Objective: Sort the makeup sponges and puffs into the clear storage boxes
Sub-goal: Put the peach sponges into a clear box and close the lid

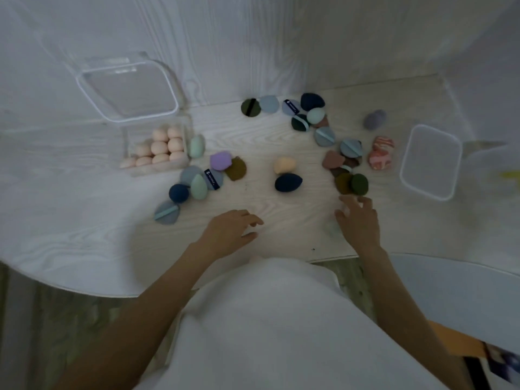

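Two hands, both empty with loose fingers. Over on the left, the clear box (154,153) is already full of peach sponges. My left hand (229,230) hovers over bare table, so nothing close there. My right hand (358,220) is nearer the action: the olive puff (359,184) lies just beyond its fingertips.

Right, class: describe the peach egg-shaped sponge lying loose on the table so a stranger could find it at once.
Start at the pale wood-grain table and look to its middle, between the two hands and the far wall. There, apart from the clusters, two sponges touch: the peach sponge sits just behind a navy sponge. It is the only peach one outside the clear storage box.
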